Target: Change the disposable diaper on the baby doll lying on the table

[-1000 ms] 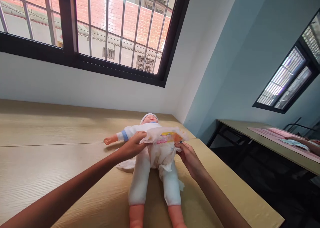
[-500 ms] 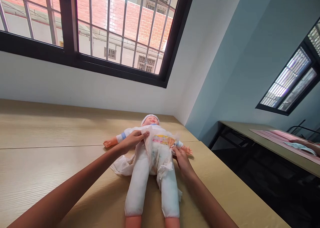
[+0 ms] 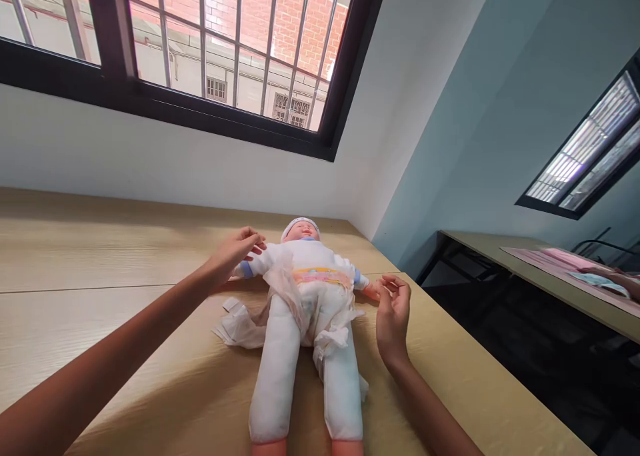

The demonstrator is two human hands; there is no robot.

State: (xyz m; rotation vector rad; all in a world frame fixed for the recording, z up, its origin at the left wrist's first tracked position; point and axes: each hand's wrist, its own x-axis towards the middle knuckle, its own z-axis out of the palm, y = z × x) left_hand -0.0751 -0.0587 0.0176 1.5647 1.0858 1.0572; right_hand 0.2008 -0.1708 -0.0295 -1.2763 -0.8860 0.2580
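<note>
A baby doll (image 3: 276,369) lies on its back on the wooden table, its head toward the window and its legs toward me. It wears a white top with blue cuffs and a white cap. Round its hips is a loose, crumpled diaper (image 3: 285,286) with a yellow and pink printed band at the waist; one side flap spreads onto the table at the left. My left hand (image 3: 235,255) hovers by the doll's arm at the left, fingers loosely bent and holding nothing. Beside the doll's other hand, my right hand (image 3: 393,316) is raised, its curled fingers apart and without anything in them.
The light wooden table (image 3: 125,256) runs up to a white wall beneath a barred window (image 3: 235,49). At the right stands a second table (image 3: 500,263) with a pink mat (image 3: 555,263), a light blue cloth and part of another person's arm on it.
Both hands have let go of the diaper and moved outward, the left one up and to the left, the right one to the right. The diaper front now lies looser.
</note>
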